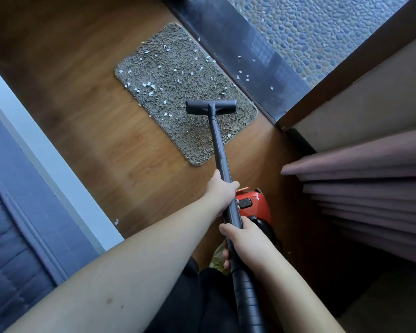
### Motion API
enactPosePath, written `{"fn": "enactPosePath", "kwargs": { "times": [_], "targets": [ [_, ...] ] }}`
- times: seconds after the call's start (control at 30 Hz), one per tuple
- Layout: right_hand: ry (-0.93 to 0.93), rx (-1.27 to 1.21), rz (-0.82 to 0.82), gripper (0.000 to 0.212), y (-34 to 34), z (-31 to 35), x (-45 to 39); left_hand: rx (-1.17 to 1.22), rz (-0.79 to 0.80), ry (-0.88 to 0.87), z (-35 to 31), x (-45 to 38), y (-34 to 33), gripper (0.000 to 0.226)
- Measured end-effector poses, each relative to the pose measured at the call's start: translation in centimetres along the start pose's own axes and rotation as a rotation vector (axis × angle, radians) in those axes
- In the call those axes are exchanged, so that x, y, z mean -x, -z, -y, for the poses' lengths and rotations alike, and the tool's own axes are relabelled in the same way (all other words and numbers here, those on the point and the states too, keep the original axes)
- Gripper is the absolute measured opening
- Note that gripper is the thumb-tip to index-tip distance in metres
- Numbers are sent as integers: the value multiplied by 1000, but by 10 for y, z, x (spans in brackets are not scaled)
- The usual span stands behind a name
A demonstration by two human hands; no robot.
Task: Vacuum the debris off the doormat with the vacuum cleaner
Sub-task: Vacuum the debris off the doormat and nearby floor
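Observation:
A grey shaggy doormat (175,82) lies on the wooden floor, strewn with several white scraps of debris (149,85), mostly on its far and left parts. The black floor nozzle (211,107) of the vacuum cleaner rests on the mat's near right part. Its black wand (218,145) runs back toward me. My left hand (222,192) grips the wand higher up. My right hand (244,239) grips it lower, just above the ribbed hose (246,299). The red vacuum body (255,205) sits on the floor behind the wand.
A dark door threshold (245,58) with a few white scraps runs beside the mat, with pebbled ground (322,27) beyond. A pleated curtain (370,188) hangs at right. A white and blue bed edge (34,164) borders the left. One scrap (116,222) lies by it.

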State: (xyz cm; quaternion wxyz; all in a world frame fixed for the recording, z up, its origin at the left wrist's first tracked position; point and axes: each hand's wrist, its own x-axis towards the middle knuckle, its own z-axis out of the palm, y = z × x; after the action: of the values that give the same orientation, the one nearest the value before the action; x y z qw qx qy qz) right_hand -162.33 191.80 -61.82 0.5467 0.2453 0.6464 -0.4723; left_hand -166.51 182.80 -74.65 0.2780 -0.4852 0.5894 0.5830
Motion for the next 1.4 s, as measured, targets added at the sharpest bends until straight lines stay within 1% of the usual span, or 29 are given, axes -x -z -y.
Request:
{"fn": "enactPosePath", "kwargs": {
  "times": [0.1, 0.2, 0.27, 0.3, 0.37, 0.4, 0.43, 0.5, 0.53, 0.63, 0.77, 0.9, 1.0, 1.07, 1.17, 1.27, 1.4],
  "targets": [
    [2, -5, 5, 20, -3, 4, -5, 15, -26, -7, 4, -17, 3, 82],
    [-18, -18, 12, 22, -5, 8, -11, 37, -29, 2, 3, -22, 4, 87],
    [-46, -18, 29, 22, -3, 9, -13, 37, -24, 20, -3, -10, 7, 89],
    [-61, -5, 43, 22, -2, 9, -12, 54, -21, 30, -7, 0, 9, 84],
    [-81, 41, 76, 20, -1, 7, -11, 123, -21, 42, -2, 11, 12, 60],
    [-88, 69, 95, 20, -2, 5, -9, 141, -28, 56, 4, 14, 14, 54],
    [-94, 91, 110, 20, -2, 2, -8, 146, -39, 72, 13, 15, 15, 58],
    [-102, 135, 122, 21, -4, -8, -3, 115, -59, 95, 29, 19, 17, 78],
    [-103, 169, 124, 20, -6, -12, 0, 113, -62, 109, 35, 23, 19, 83],
    [-89, 234, 123, 17, -13, -27, 11, 173, -52, 148, 44, 46, 27, 80],
    [-75, 228, 103, 17, -18, -33, 16, 175, -43, 149, 61, 48, 29, 79],
    [-54, 179, 70, 18, -17, -27, 16, 173, -18, 131, 49, 43, 26, 79],
    [-41, 150, 23, 18, -15, -17, 7, 190, 25, 102, 29, 33, 23, 82],
    [-38, 101, -10, 18, -12, -8, -2, 156, 48, 76, 12, 24, 20, 82],
    [-50, 24, -32, 18, -8, 7, -13, 68, 43, 24, -8, 11, 14, 67],
    [-74, -19, -17, 16, -6, 19, -17, -15, 54, 27, -16, -3, 11, 61],
    [-92, -41, -6, 14, -8, 19, -21, -14, 80, 51, -18, -4, 14, 55]
  ]
}}
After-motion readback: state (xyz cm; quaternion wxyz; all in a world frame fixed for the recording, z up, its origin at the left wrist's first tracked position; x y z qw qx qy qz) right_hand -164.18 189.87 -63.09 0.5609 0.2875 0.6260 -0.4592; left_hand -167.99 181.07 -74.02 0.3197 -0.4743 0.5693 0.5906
